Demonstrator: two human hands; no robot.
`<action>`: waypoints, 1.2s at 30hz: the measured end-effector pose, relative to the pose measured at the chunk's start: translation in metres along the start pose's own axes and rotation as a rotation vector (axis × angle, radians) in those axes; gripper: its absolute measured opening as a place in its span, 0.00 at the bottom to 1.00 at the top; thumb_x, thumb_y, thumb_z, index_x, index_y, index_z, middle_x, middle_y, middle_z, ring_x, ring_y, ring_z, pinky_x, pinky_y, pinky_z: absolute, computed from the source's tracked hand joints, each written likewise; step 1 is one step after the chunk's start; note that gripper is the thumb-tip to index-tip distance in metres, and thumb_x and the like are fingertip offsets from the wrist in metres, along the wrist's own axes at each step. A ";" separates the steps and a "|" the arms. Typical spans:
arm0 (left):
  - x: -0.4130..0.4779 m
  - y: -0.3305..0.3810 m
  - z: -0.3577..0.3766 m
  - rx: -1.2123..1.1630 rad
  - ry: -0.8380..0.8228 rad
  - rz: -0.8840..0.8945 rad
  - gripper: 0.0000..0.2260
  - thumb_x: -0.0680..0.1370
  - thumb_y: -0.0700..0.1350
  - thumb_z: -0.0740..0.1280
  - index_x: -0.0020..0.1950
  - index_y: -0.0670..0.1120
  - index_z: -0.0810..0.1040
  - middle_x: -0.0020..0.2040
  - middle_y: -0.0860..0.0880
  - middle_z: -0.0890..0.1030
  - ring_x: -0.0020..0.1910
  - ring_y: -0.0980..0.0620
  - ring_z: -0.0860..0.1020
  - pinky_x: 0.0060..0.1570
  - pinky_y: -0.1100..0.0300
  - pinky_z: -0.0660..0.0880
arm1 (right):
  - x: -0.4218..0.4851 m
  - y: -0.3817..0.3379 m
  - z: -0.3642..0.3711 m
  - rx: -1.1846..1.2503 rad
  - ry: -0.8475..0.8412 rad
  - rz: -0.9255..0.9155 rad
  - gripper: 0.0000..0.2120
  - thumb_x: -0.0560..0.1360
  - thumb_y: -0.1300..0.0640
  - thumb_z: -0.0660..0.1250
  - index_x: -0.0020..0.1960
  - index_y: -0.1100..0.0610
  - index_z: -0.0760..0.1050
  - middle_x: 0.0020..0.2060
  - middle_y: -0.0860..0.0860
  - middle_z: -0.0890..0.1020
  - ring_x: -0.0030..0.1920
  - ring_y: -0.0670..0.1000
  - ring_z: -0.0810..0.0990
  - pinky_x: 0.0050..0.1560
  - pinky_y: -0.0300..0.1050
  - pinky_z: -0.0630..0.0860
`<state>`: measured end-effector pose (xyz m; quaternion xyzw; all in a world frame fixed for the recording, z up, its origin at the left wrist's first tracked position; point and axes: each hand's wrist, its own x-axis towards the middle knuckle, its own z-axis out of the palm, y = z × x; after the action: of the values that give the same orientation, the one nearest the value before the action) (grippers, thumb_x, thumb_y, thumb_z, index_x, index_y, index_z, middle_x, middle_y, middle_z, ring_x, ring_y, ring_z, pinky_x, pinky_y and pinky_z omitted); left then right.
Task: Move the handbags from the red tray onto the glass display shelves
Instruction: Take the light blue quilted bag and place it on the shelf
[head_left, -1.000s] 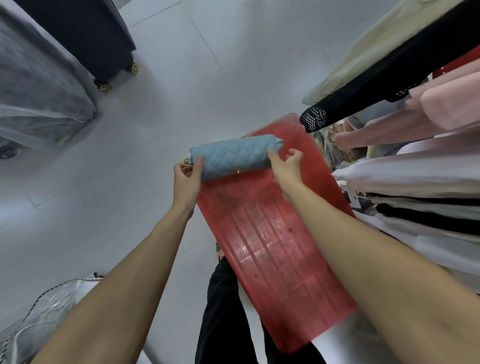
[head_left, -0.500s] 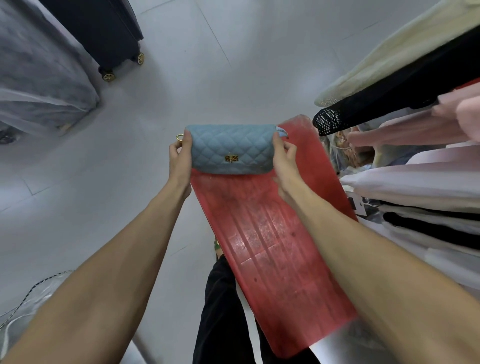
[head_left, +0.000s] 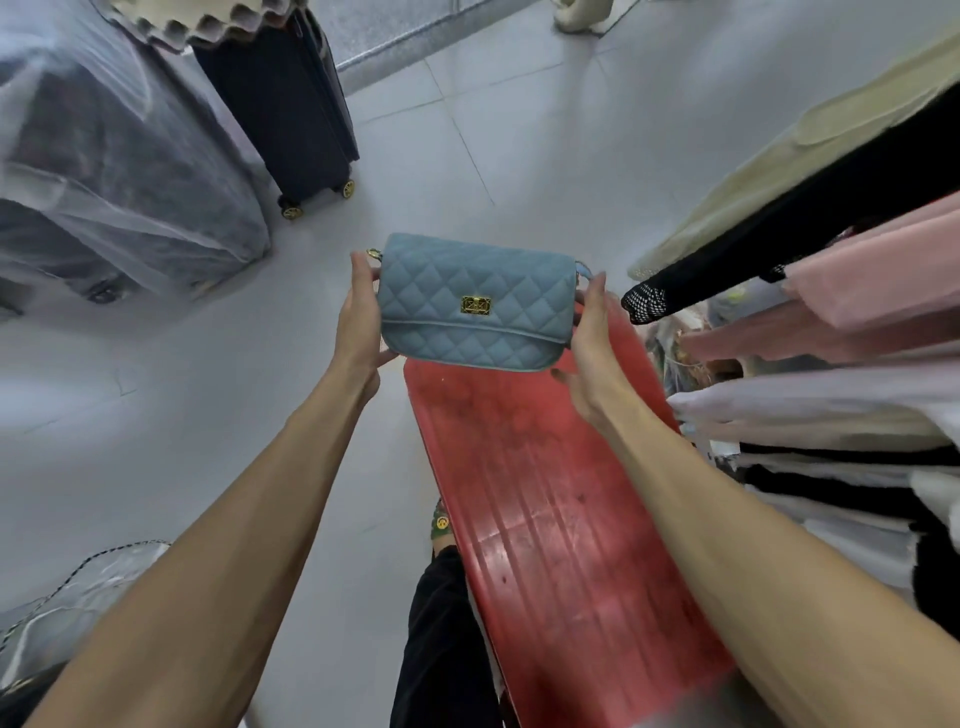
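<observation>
Handbag (head_left: 472, 280), blue and quilted, with a flap front and a gold clasp (head_left: 474, 305), is held upright between both hands, flap towards the camera. The left hand (head_left: 363, 317) grips the bag's left end, its fingers running up behind the side near a gold ring (head_left: 373, 254) and its thumb tucked under the lower corner. The right hand (head_left: 592, 343) grips the right end in the same way, fingers reaching up along the side and thumb under the bottom edge. Both forearms are bare and stretched forward. The bag sits over the far end of the red tray (head_left: 550, 545), its lower edge overlapping the tray's end in view (whether it touches the tray or hangs clear cannot be told). The tray is long, ribbed and scuffed, and runs from the bag back towards the person. Just left of the tray are a black trouser leg (head_left: 441, 639) and a patterned shoe (head_left: 441, 522). The floor (head_left: 519, 130) is pale grey tile. On the right hang clothes: a black sleeve with a net cuff (head_left: 647, 304) near the right hand, pink garments (head_left: 857, 291), a cream garment (head_left: 779, 150) above them and white ones below. At far left a dark suitcase (head_left: 280, 104) on gold wheels stands beside a bulky shape under clear plastic sheeting (head_left: 114, 166). More plastic, edged with black-and-white cord, lies at the bottom left.
</observation>
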<state>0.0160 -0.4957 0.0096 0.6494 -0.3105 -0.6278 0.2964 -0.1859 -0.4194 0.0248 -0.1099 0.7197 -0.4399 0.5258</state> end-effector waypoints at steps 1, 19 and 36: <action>-0.012 0.008 -0.003 -0.019 0.009 0.010 0.29 0.81 0.69 0.46 0.63 0.54 0.77 0.53 0.58 0.83 0.54 0.58 0.79 0.50 0.51 0.77 | -0.008 -0.009 0.000 0.004 -0.003 -0.015 0.36 0.76 0.24 0.47 0.74 0.43 0.68 0.68 0.44 0.78 0.62 0.46 0.80 0.49 0.51 0.79; -0.308 0.060 -0.093 -0.357 0.230 0.415 0.29 0.79 0.72 0.48 0.64 0.57 0.77 0.50 0.59 0.84 0.54 0.54 0.81 0.55 0.44 0.79 | -0.256 -0.091 -0.022 -0.010 -0.416 -0.406 0.30 0.81 0.30 0.43 0.67 0.46 0.71 0.60 0.44 0.79 0.59 0.46 0.79 0.53 0.51 0.78; -0.572 -0.011 -0.217 -0.542 0.624 0.651 0.26 0.75 0.75 0.53 0.54 0.60 0.81 0.60 0.48 0.82 0.60 0.47 0.79 0.59 0.43 0.77 | -0.476 -0.040 0.019 -0.110 -0.955 -0.616 0.24 0.82 0.32 0.45 0.63 0.41 0.74 0.52 0.38 0.85 0.51 0.40 0.85 0.45 0.44 0.82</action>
<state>0.2224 -0.0458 0.3699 0.5754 -0.2194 -0.3378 0.7118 0.0201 -0.1570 0.3680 -0.5284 0.3588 -0.4363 0.6338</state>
